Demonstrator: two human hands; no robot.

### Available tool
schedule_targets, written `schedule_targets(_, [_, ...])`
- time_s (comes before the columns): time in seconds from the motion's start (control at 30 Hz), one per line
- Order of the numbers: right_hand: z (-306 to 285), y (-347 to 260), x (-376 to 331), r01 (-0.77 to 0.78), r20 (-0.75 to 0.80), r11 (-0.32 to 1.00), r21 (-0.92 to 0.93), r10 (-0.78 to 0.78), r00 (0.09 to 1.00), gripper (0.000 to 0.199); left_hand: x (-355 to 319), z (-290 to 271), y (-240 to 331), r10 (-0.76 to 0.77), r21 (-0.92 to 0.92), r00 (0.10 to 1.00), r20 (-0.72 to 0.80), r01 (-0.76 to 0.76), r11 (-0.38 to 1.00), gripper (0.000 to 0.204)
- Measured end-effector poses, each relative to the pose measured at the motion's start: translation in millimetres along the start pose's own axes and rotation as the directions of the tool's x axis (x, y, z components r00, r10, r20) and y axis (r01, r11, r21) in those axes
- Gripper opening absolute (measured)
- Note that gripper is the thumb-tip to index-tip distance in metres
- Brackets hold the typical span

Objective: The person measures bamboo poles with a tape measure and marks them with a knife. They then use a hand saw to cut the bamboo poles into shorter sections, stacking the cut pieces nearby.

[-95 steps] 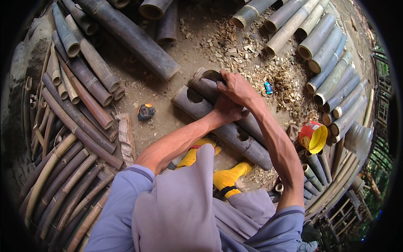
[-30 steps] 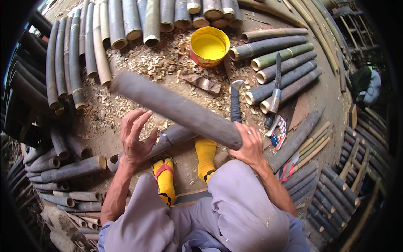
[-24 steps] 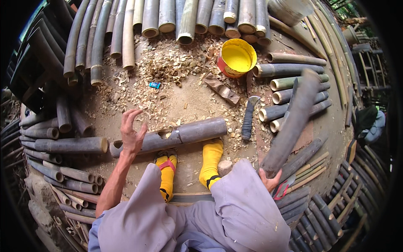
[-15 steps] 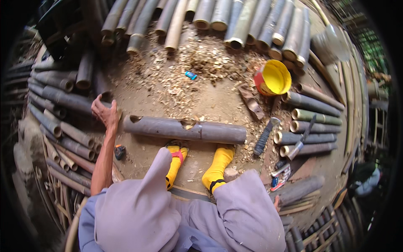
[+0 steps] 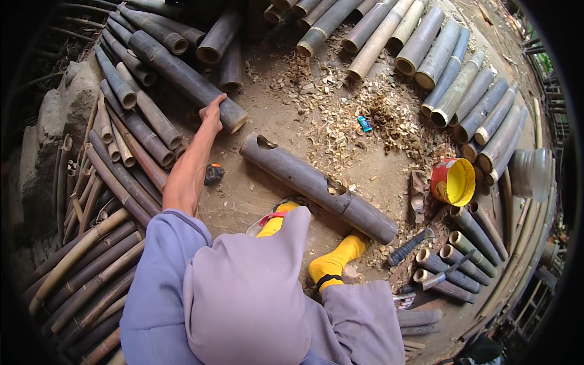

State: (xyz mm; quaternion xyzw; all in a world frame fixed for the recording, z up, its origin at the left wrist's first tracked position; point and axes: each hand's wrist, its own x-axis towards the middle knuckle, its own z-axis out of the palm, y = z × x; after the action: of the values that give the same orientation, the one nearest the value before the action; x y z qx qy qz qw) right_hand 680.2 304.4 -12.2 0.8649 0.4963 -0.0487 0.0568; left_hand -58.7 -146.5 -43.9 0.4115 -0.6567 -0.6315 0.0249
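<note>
"Bamboo tube, that long dark one (image 5: 182, 76), is what the left hand (image 5: 212, 114) has gone for, isn't it?"

"Looks so. It's lying slantwise at the upper left, cut end toward us, and the hand is on it just short of that end, fingers curled against its side."

"Gripping hard?"

"Can't tell; the palm side is hidden from here. The right hand I can't see at all, so I won't say whether it's spread or closed."

"And the notched tube (image 5: 307, 180)?"

"On the ground with no hand on it, just in front of the yellow socks (image 5: 336, 257). Two openings are cut in it."

"So which step would you call this?"

"Reaching out and taking hold, I'd judge, and no further: the arm (image 5: 187, 167) is stretched well out."

"What would shifting that long one call for?"

"A surer grip round the end, I'd think, and probably the other hand too, given its length. I'd also mind the tape measure (image 5: 213, 174), sitting right beside that arm."
</note>
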Motion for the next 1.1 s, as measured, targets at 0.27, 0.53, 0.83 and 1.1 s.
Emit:
schedule_targets(0.27, [-30.5, -45.2, -21.3, 0.252, -0.169, 0.934, 0.252, -0.214, 0.962, 0.055, -53.0, -54.8, 32.1, 0.114, -0.256, 0.956, 0.272, -0.043, 0.966, 0.054])
schedule_targets(0.53, [-67.1, -211.6, -108.8, 0.672, -0.122, 0.496, 0.550, -0.748, 0.652, 0.039, -138.5, -96.7, 73.5, 0.350, 0.011, 0.673, 0.652, -0.469, 0.883, 0.064])
schedule_targets(0.83, [-16.7, -258.2, -174.7, 0.574, 0.333, 0.583, 0.575, -0.808, 0.487, 0.054, -161.7, -25.1, 101.3, 0.070, 0.175, 0.211, 0.975, -0.921, 0.348, 0.086])
schedule_targets(1.1, [2.4, -237.8, -176.3, 0.469, 0.293, 0.526, 0.709, -0.825, 0.483, 0.052, -137.9, 29.3, 76.8, -0.222, -0.199, -0.169, 0.960, -0.973, -0.118, 0.088])
